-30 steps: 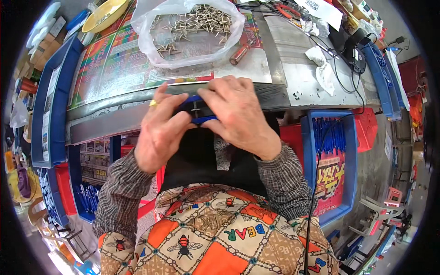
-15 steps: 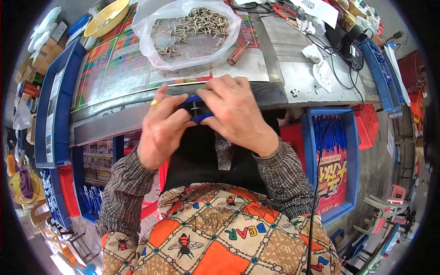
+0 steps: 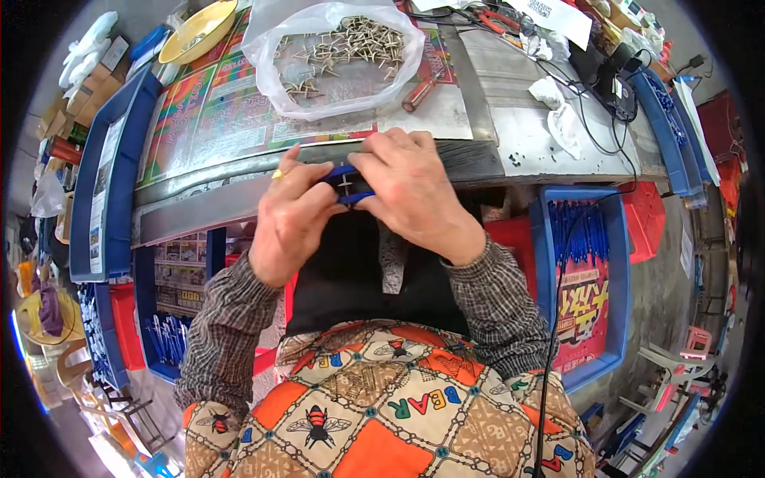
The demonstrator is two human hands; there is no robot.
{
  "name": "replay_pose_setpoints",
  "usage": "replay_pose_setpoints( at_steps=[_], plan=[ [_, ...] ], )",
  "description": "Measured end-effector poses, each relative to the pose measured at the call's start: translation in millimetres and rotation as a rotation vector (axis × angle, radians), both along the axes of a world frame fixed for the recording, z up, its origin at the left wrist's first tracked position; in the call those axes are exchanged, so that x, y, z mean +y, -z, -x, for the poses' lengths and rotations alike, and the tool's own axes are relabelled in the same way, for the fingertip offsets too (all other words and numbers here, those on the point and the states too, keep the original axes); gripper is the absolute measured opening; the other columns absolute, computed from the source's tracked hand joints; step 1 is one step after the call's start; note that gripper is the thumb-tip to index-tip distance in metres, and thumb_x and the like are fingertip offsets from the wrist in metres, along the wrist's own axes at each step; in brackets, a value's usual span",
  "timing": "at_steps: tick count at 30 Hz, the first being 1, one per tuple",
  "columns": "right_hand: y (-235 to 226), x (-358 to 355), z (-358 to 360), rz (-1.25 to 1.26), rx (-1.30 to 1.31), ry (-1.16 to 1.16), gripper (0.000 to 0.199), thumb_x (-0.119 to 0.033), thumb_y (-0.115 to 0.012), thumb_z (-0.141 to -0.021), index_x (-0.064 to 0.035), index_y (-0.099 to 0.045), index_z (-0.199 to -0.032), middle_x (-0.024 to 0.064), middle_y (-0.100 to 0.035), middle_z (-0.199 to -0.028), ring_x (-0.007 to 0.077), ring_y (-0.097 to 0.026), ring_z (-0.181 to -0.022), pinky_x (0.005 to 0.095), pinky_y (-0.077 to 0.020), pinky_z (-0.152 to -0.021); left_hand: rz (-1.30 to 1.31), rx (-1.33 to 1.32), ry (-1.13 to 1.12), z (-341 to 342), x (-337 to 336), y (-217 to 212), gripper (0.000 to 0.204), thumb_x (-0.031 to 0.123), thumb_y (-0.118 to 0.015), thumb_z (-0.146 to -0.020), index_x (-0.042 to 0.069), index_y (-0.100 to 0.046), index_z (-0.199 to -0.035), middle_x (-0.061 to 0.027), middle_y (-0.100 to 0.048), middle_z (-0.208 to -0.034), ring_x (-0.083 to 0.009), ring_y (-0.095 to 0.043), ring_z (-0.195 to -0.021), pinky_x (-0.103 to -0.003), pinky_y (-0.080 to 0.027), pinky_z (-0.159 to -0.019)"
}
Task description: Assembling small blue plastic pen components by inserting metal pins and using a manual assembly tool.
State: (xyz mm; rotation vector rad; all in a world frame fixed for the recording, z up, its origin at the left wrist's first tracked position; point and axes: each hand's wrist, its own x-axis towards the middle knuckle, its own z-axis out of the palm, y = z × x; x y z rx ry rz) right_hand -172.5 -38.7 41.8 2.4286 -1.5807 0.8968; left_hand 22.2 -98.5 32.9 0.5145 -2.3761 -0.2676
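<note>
Between my hands, at the near edge of the bench, are two dark blue strips (image 3: 362,197), one above the other, with a small metal cross-shaped piece (image 3: 346,184) spanning the gap. My left hand (image 3: 287,219) pinches their left ends, its index finger raised and a yellow band around one finger. At the other end, my right hand (image 3: 418,195) closes thumb and fingers on the strips, and its back hides part of them. Farther back on the bench lies an open clear plastic bag (image 3: 319,109) holding many similar metal pieces (image 3: 366,40).
Right of the bag lies a red-handled screwdriver (image 3: 417,95). A crumpled white tissue (image 3: 562,127) and black cables sit farther right. Blue bins flank me; the right bin (image 3: 618,319) holds blue rods (image 3: 578,231). A yellow bowl (image 3: 215,46) stands at the far left.
The view has shifted slightly, so the bench and bins sit a little farther right. Both hands keep their hold on the blue strips, and the metal cross between them shows more plainly.
</note>
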Motion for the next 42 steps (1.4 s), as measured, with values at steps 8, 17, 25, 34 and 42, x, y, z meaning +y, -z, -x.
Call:
replay_pose_setpoints(
  at_steps=[8, 17, 25, 34, 42],
  plan=[
    [-6, 31, 54, -0.075, -0.032, 0.160, 0.039, -0.018, -0.073, -0.067, -0.0033, -0.062, -0.101, 0.0106, -0.058, -0.098, 0.0296, -0.055, -0.096, 0.0419, -0.0387, -0.082, 0.007, 0.115, 0.197, 76, 5, 13, 0.011, 0.003, -0.063, -0.075, 0.002, -0.057, -0.084, -0.0166, -0.060, -0.095, -0.0373, -0.058, -0.094, -0.054, -0.039, -0.102],
    [-10, 7, 10, -0.075, -0.002, 0.030, 0.043, -0.017, -0.075, -0.062, -0.0030, -0.062, -0.101, 0.0093, -0.056, -0.096, 0.0285, -0.054, -0.093, 0.0396, -0.0382, -0.081, -0.026, 0.049, 0.047, 17, 0, 1, 0.019, 0.001, -0.073, -0.067, 0.002, -0.058, -0.079, -0.0159, -0.062, -0.092, -0.0341, -0.062, -0.087, -0.053, -0.039, -0.104],
    [-6, 21, 42, -0.106, -0.052, 0.136, 0.042, -0.014, -0.074, -0.064, -0.0028, -0.062, -0.102, 0.0107, -0.058, -0.098, 0.0301, -0.054, -0.096, 0.0398, -0.0390, -0.083, -0.055, 0.148, 0.196, 58, -5, 13, 0.011, 0.003, -0.066, -0.073, 0.002, -0.058, -0.080, -0.0149, -0.062, -0.091, -0.0337, -0.062, -0.086, -0.053, -0.041, -0.101],
    [-7, 19, 41, -0.109, -0.072, 0.121, 0.036, -0.015, -0.073, -0.065, -0.0029, -0.063, -0.097, 0.0111, -0.060, -0.094, 0.0304, -0.056, -0.092, 0.0406, -0.0401, -0.081, -0.064, 0.140, 0.194, 57, -3, 13, 0.006, 0.001, -0.060, -0.076, 0.004, -0.055, -0.079, -0.0131, -0.058, -0.086, -0.0327, -0.059, -0.082, -0.055, -0.038, -0.103],
    [-6, 11, 19, -0.118, -0.073, 0.033, 0.036, -0.019, -0.072, -0.069, -0.0023, -0.062, -0.099, 0.0101, -0.058, -0.096, 0.0289, -0.054, -0.095, 0.0393, -0.0385, -0.082, -0.059, 0.055, 0.091, 24, -3, 0, 0.016, 0.000, -0.076, -0.065, 0.001, -0.063, -0.075, -0.0171, -0.066, -0.089, -0.0302, -0.066, -0.082, -0.053, -0.037, -0.108]
  ],
)
